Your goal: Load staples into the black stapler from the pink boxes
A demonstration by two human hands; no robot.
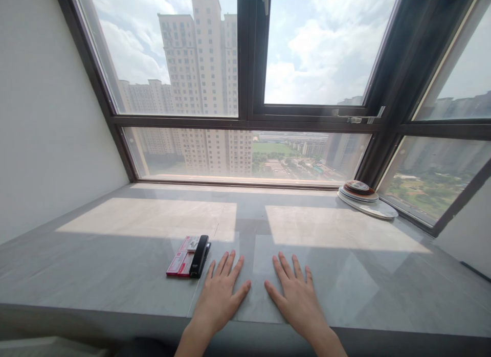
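Black, narrow stapler (pixel 199 257) lies before us on the pale grey, marble-patterned sill (pixel 115 277), just to the left of our left hand's fingertips. Along its left side we see a flat, pink-and-white rectangular packet (pixel 178 263), with a small whitish box (pixel 193 243) on its far part; whether the stapler overlaps the packet, we cannot tell. Our left hand (pixel 223 290) rests palm down near the sill's front edge, fingers spread and grasping nothing. Our right hand (pixel 295 289) mirrors it, well apart from the stapler, its fingers likewise loose and fanned out. In the far right corner, by the dark brown window frame (pixel 249 123), we have a stack of round, plate-like discs in white and brown (pixel 359 192).
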